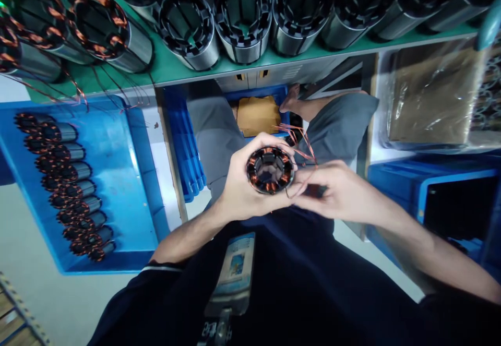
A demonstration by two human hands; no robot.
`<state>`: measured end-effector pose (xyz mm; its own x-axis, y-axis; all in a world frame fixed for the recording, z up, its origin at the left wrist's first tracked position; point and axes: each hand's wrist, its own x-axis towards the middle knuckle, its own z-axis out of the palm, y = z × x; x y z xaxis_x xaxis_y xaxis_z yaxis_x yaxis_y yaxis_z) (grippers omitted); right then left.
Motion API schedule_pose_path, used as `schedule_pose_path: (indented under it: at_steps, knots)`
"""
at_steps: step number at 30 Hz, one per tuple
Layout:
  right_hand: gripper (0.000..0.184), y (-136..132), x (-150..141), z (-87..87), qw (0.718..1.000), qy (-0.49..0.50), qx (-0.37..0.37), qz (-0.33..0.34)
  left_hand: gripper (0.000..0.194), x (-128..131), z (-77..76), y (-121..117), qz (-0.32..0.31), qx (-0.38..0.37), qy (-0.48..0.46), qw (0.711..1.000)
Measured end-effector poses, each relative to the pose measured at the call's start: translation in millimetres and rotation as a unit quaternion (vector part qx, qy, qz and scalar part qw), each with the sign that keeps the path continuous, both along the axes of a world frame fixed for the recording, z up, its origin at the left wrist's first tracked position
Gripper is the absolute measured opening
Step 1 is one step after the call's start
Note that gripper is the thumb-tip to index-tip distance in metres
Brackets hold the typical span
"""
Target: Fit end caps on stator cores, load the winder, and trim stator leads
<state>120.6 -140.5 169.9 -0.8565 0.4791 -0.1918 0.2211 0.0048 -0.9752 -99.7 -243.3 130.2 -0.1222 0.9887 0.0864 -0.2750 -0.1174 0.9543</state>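
My left hand (239, 187) is wrapped round a wound motor stator (270, 169), its open end with copper coils facing the camera. My right hand (340, 192) is closed beside it on the right, pinching thin copper lead wires (299, 145) that fan out from the stator, and it seems to hold a small dark item I cannot make out. Both hands are above my lap, below the edge of the green workbench (188, 69).
Several unwound stators (242, 17) stand on the bench, wound ones (97, 25) at its left. A blue tray (113, 179) on the left holds a row of wound stators (66, 189). Blue crates (426, 179) sit at right, a yellow pad (258, 114) in a crate ahead.
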Motion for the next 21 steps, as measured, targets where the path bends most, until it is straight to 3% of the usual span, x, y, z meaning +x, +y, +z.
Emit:
schedule_pose_path:
  at_steps: [4,6,9,11,14,17,21]
  knots:
    - [0.035,35,15,8.0,0.981,-0.029,-0.175,-0.081,0.066,-3,22.1,-1,-0.043,0.035,0.108,0.993]
    - [0.04,49,15,23.8,0.975,-0.04,-0.213,-0.043,0.065,-4,31.5,-2,-0.062,0.029,0.139,0.988]
    - [0.023,58,6,50.1,0.969,-0.081,-0.22,0.075,0.077,-4,38.9,-4,-0.093,-0.014,0.125,0.988]
    - [0.016,57,-1,63.3,0.977,-0.093,-0.167,0.094,0.084,-4,39.4,-6,-0.125,-0.025,0.116,0.985]
    - [0.015,49,-4,71.3,0.992,-0.094,0.027,0.076,0.082,-5,33.9,-8,-0.146,0.027,0.133,0.98]
    - [0.017,43,6,64.6,0.973,-0.095,0.203,0.048,0.073,-3,22.9,-10,-0.069,0.107,0.157,0.979]
    - [0.013,44,31,53.6,0.958,-0.121,0.26,0.02,0.074,-3,14.2,-9,0.025,0.144,0.171,0.974]
